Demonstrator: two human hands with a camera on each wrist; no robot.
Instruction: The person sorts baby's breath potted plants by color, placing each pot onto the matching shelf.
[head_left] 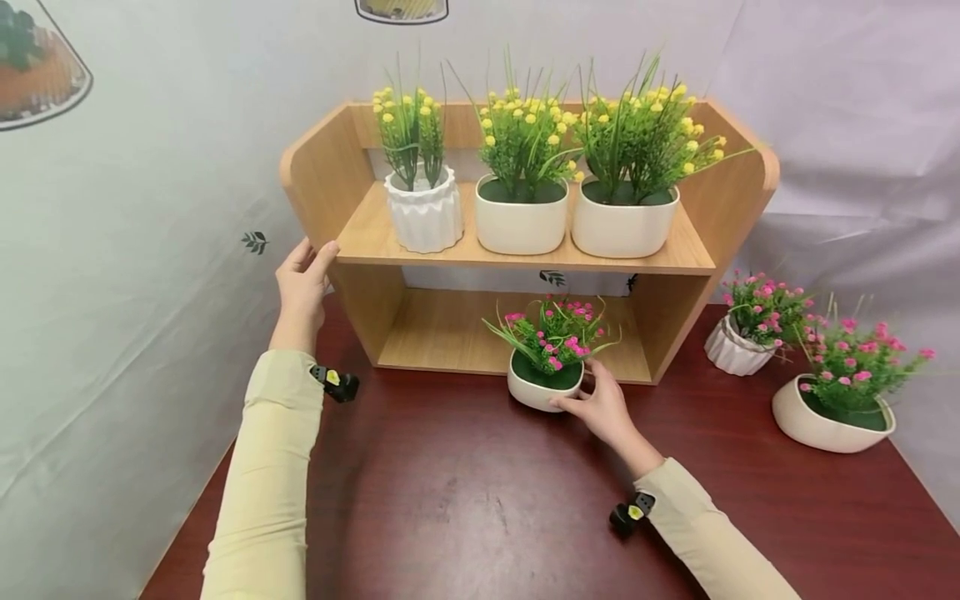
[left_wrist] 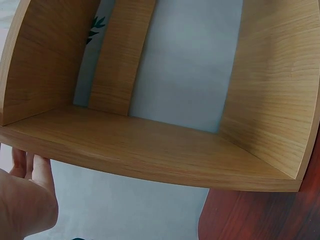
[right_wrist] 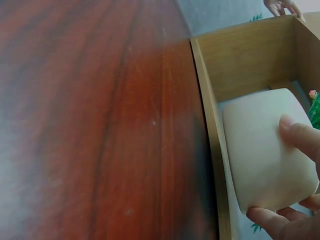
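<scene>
My right hand [head_left: 606, 410] holds a white oval flowerpot [head_left: 534, 393] of pink flowers and grass [head_left: 558, 337], thumb on its front and fingers round its right end. The pot overlaps the front edge of the lower board of a two-tier wooden shelf [head_left: 360, 312]. In the right wrist view the thumb [right_wrist: 300, 135] lies on the pot's smooth side. My left hand [head_left: 300, 296] grips the shelf's left side panel, level with the upper board. The left wrist view shows the fingers [left_wrist: 42, 172] partly hidden behind that panel.
On the upper board stand a fluted white pot [head_left: 426, 218] and two oval white pots [head_left: 521, 229] [head_left: 625, 232], all with yellow flowers. To the shelf's right, a fluted pot [head_left: 735, 348] and an oval pot [head_left: 821, 427] with pink flowers sit on the dark red table [head_left: 450, 500].
</scene>
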